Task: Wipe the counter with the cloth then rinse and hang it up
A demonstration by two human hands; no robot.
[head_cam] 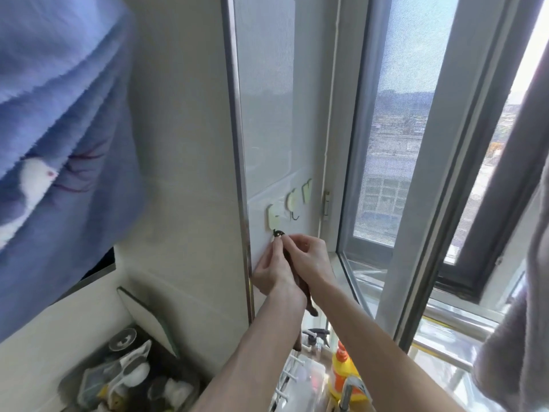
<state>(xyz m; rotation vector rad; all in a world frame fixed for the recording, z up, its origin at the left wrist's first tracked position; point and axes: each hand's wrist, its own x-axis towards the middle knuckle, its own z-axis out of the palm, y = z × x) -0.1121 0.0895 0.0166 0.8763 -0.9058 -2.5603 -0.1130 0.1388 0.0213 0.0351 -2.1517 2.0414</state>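
Observation:
A dark brown cloth (309, 304) hangs down between my two raised hands, mostly hidden by them. My left hand (271, 270) pinches its top edge against the white wall panel. My right hand (306, 254) pinches the cloth's black loop (278, 233) right at the hook under the lowest pale adhesive hook pad (272, 219). Whether the loop sits on the hook cannot be told.
Two more hook pads (292, 202) climb the panel to the right. An open window (395, 173) is right of my hands. Below stand spray bottles (318, 337), a yellow bottle (344, 373), a faucet (347, 391). Blue laundry (65, 144) hangs at left, grey fabric (523, 322) at right.

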